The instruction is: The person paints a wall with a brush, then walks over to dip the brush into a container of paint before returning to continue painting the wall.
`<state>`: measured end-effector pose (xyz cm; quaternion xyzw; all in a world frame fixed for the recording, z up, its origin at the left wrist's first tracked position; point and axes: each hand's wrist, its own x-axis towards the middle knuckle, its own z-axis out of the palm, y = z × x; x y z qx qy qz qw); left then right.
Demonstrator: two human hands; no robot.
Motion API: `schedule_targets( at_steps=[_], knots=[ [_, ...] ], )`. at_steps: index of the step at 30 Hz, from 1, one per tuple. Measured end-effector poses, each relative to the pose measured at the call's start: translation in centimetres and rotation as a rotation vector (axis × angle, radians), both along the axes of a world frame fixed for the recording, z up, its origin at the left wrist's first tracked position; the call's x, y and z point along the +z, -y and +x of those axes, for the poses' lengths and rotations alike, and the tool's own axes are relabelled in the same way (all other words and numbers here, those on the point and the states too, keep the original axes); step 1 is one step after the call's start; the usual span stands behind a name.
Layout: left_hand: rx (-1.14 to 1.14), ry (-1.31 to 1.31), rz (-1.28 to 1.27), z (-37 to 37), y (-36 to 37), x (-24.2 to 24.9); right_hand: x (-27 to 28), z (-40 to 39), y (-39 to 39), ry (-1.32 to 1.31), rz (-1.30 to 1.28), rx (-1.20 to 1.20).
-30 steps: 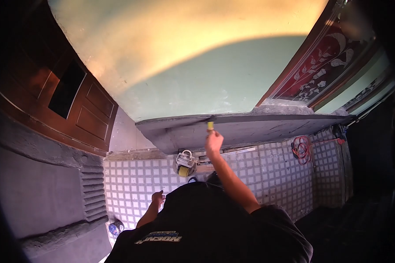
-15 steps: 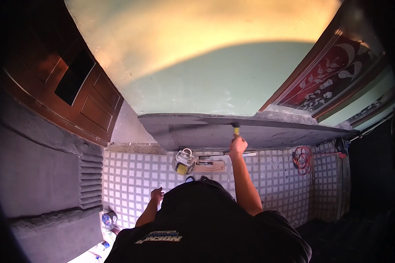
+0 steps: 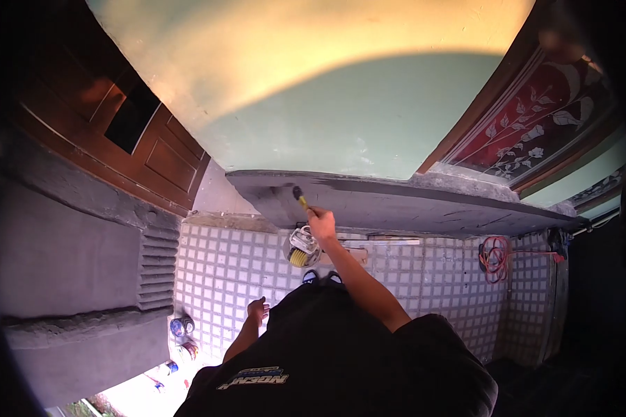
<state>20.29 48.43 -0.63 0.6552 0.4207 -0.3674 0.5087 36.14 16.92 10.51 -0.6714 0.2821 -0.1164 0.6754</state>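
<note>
My right hand (image 3: 320, 224) is wrapped round the handle of a paintbrush (image 3: 300, 197), which has a yellow handle and dark bristles. The brush head is at the left part of the dark grey lower wall band (image 3: 389, 201), next to a darker patch. Beneath that arm, on the floor, stands a pail-like container (image 3: 302, 249) with a white rim part and a yellow ribbed part; its contents cannot be made out. Down at my side hangs my left hand (image 3: 259, 309), with loosely spread fingers and nothing in it.
A brown panelled door (image 3: 153, 153) is on the left, beside a grey ledge (image 3: 69, 250). Coiled orange cord (image 3: 494, 258) lies on the tiled floor (image 3: 424, 292) to the right. Several cans (image 3: 181, 326) stand at lower left. A flat strip (image 3: 389, 240) lies along the wall base.
My right hand has carried the paintbrush leftward along the grey band, from its middle to near its left end. The view has shifted slightly. My left hand still hangs low.
</note>
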Motion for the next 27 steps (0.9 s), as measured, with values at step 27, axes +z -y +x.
schedule_targets(
  at_steps=[27],
  knots=[
    [-0.076, 0.006, -0.01, 2.1, 3.4, -0.7, 0.5, -4.8, 9.7, 0.036, 0.045, -0.095]
  ],
)
